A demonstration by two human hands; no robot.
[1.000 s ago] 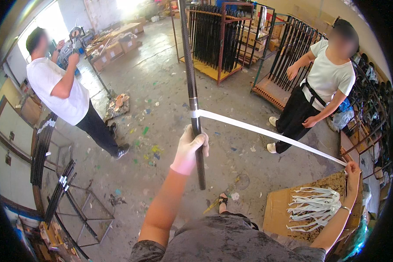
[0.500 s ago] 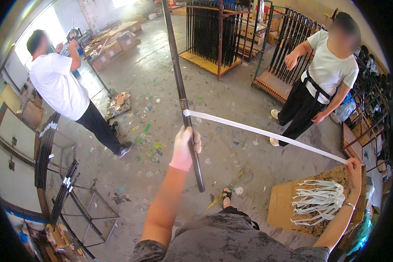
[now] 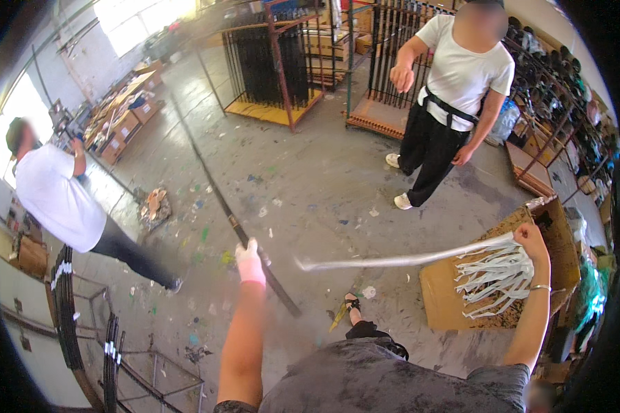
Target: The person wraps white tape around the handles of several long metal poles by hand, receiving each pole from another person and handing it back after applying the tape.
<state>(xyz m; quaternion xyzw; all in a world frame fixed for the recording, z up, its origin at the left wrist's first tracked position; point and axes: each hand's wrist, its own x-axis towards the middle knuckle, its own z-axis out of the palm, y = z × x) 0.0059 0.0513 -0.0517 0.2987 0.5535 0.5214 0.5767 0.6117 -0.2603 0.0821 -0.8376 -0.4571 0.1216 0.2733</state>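
My left hand (image 3: 249,261), in a white glove, is closed round a long dark pole (image 3: 212,184) near its lower end. The pole slants up and away to the left, its far end blurred. At the right, my bare right hand (image 3: 530,241) pinches one end of a white strip (image 3: 393,261). That strip stretches left through the air, and its other end hangs free, apart from the pole. Below my right hand, a bunch of similar white strips (image 3: 492,279) lies on an opened cardboard box (image 3: 442,296).
Bundles of dark poles (image 3: 63,296) with white bands lean on a metal frame at the left. A person in a white shirt (image 3: 461,69) stands ahead to the right; another (image 3: 58,196) is at the left. Racks of poles (image 3: 272,69) stand behind. Scraps litter the floor (image 3: 310,172).
The strip's left end has come away from the pole. My left hand has moved left and down, and the pole now tilts further left. My view has turned right.
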